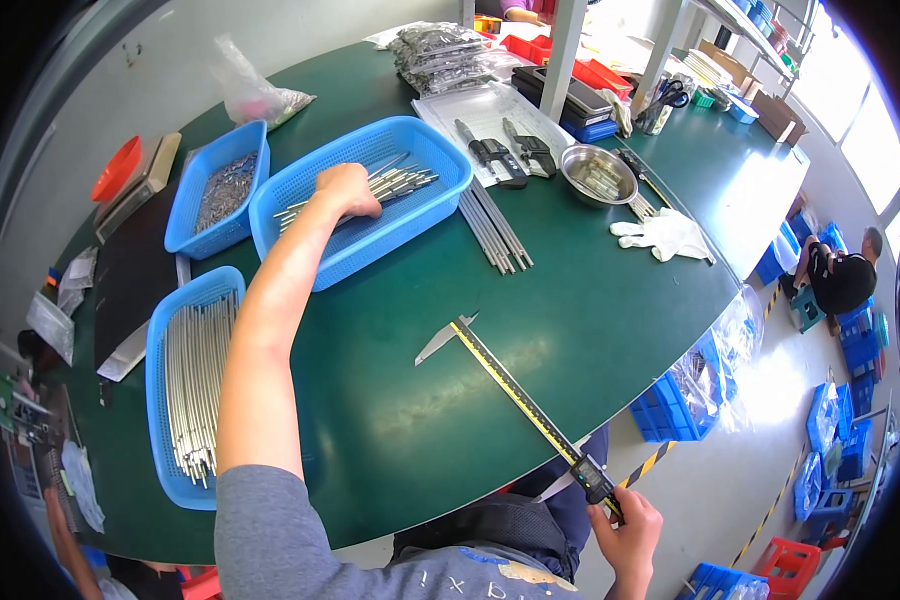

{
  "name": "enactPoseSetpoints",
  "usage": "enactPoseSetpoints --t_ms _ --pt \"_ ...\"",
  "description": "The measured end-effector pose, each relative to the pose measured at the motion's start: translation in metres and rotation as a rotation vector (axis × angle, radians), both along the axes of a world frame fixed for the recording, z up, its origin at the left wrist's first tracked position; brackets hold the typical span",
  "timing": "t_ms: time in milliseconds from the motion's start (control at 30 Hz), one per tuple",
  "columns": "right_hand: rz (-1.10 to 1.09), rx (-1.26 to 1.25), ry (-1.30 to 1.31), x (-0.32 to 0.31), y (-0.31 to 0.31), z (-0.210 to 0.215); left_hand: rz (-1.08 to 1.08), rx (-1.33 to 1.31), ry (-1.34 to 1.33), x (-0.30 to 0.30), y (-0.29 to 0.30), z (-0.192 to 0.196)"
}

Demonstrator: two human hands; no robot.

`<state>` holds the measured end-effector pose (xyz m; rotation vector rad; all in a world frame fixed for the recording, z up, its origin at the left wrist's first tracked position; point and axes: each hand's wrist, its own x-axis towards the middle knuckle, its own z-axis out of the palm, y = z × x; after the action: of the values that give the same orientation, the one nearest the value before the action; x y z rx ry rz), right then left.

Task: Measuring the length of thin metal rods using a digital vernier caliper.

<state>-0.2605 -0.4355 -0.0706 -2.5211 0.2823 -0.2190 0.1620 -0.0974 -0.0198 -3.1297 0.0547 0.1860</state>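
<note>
My left hand point(348, 190) reaches into a blue plastic basket point(355, 262) at the far left of the table. Its fingers are curled down among thin metal rods point(402, 183) lying there; the fingertips are hidden, so whatever they hold does not show. Down at the table's near right edge, my right hand point(630, 530) is closed around the display end of a long digital caliper point(522, 402). The caliper slants up over the green tabletop, its jaws pointing away from me and nothing between them.
Nearer on the left, a blue basket point(153, 400) holds many long rods. Behind it stands a basket point(260, 160) of small metal parts. Grey rods point(495, 235), two micrometers point(498, 160), a metal bowl point(570, 180) and a white glove point(660, 235) lie farther right.
</note>
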Motion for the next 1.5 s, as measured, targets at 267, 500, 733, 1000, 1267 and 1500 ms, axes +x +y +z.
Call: enactPoseSetpoints --t_ms 267,500,733,1000,1267,1500 --pt "-0.021 -0.006 -0.013 -0.001 0.0 0.0 -0.033 0.032 -0.058 0.001 -0.008 -0.008" --pt "-0.037 -0.015 0.018 0.0 0.001 0.0 -0.047 -0.07 -0.13 -0.006 0.0 -0.001" --pt "0.004 -0.013 0.022 0.001 -0.001 0.001 -0.043 -0.669 -0.511 -0.008 0.025 0.021" --pt "-0.004 0.001 -0.001 0.002 -0.004 -0.002 -0.144 -1.504 -0.811 -0.015 0.042 0.005" --pt "-0.001 -0.015 -0.025 0.001 -0.003 -0.003 -0.145 -1.582 -0.656 -0.031 0.041 -0.008" --pt "-0.002 -0.011 -0.036 0.002 -0.003 -0.003 -0.101 -1.532 -0.686 -0.019 0.037 -0.015"
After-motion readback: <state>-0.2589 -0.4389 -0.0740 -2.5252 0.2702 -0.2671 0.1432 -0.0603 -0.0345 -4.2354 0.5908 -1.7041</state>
